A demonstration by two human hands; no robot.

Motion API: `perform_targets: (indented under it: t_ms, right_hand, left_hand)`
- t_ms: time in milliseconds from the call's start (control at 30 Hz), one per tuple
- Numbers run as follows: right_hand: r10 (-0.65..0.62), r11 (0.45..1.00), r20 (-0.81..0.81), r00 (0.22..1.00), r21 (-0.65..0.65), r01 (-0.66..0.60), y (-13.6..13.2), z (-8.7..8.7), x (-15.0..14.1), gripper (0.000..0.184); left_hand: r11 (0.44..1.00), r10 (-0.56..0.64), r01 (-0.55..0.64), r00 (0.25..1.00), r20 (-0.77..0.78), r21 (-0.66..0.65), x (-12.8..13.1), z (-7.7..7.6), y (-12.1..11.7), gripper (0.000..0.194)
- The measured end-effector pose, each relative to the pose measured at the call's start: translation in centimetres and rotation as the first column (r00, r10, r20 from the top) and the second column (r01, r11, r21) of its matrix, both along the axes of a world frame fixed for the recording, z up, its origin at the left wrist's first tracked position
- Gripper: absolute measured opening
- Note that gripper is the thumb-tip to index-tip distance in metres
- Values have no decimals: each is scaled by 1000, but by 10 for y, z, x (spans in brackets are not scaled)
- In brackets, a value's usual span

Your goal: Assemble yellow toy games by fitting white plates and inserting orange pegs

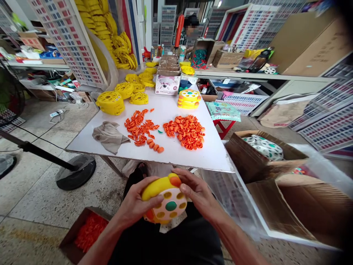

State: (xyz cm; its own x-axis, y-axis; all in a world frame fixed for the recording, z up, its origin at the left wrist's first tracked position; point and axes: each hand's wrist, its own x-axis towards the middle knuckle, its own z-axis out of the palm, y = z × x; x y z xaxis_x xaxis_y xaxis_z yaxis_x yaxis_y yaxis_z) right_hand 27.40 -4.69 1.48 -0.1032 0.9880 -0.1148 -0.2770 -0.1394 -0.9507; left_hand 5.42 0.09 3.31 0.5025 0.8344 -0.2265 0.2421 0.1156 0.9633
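Above my lap is a yellow plastic toy [172,215] with a pale round face, a green centre, a ring of round hollows and orange parts at its edge. My left hand [140,198] is wrapped round its left side, thumb across the face. With my right hand [197,189] I press the orange part at the upper right, thumb in front and fingers behind. On the white table [143,156] lie two piles of orange plastic pieces [190,132], [140,125] and a short row of rounded orange pieces [155,146]. A similar finished-looking toy stack [189,99] stands farther back.
Yellow housings [110,103] and a grey cloth [110,136] lie on the table's left side. A box of orange pieces [91,232] sits on the floor at left, near a black stand base [75,173]. Open cardboard boxes [298,209] stand at right. A person [190,27] is at the back.
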Motion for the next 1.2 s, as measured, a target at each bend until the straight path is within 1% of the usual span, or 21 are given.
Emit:
perform_targets:
  t_ms: [67, 167, 267, 367, 433, 500, 567, 600, 667, 767, 833, 900, 967, 1000, 1133, 1200]
  right_hand:
    - [5, 1000, 24, 1000, -6, -5, 2, 5, -1, 35]
    - [-44, 998, 92, 995, -29, 47, 2, 9, -5, 29]
    - [-99, 994, 44, 994, -47, 101, 2, 9, -10, 31]
    - [-92, 990, 9, 996, -108, 92, 5, 7, -10, 33]
    - [-69, 990, 33, 997, -119, 72, 8, 4, -8, 34]
    - [-44, 992, 41, 998, -115, 48, 9, 1, -6, 34]
    - [-42, 989, -10, 999, -144, 40, 10, -4, -6, 32]
    - [-71, 984, -51, 996, -169, 62, 10, -7, -7, 32]
    - [-200, 961, -143, 969, -223, 165, 9, -13, -9, 33]
    - [-411, 897, -255, 875, -286, 338, 9, -22, -13, 39]
    - [-510, 851, -308, 803, -319, 418, 10, -26, -17, 42]
    - [-581, 808, -350, 735, -361, 467, 11, -30, -22, 43]
    - [-618, 780, -378, 689, -402, 479, 11, -33, -28, 42]
    - [-621, 778, -386, 683, -413, 474, 10, -35, -32, 41]
    - [-567, 816, -440, 697, -415, 402, 6, -46, -47, 30]
    - [-545, 830, -492, 679, -433, 352, 2, -51, -55, 24]
  left_hand:
    - [995, 75, -70, 995, 62, -74, -2, -5, 3, 46]
    - [993, 80, -74, 994, 71, -93, -3, -7, 4, 47]
    - [988, 101, -91, 992, 73, -125, -2, -8, 2, 50]
    - [972, 145, -122, 984, 103, -203, 0, -5, 3, 51]
    - [967, 130, -101, 985, 111, -235, 3, 0, 6, 49]
    - [964, 86, -53, 989, 118, -262, 4, 5, 12, 47]
    - [951, 39, 9, 988, 149, -308, 3, 7, 18, 50]
    - [941, 26, 39, 982, 187, -336, 2, 6, 21, 54]
    - [919, 42, 84, 951, 306, -386, -4, 0, 27, 62]
    - [893, 137, 97, 872, 470, -440, -13, -16, 27, 73]
    - [882, 177, 97, 838, 515, -461, -14, -27, 20, 78]
    - [882, 202, 84, 821, 534, -463, -10, -33, 9, 78]
    - [886, 244, 39, 808, 537, -462, -2, -34, -1, 74]
    - [886, 274, 6, 800, 534, -463, 3, -33, -5, 72]
    - [863, 413, -144, 753, 513, -484, 18, -29, -15, 67]
    - [864, 435, -191, 750, 498, -466, 21, -31, -20, 65]
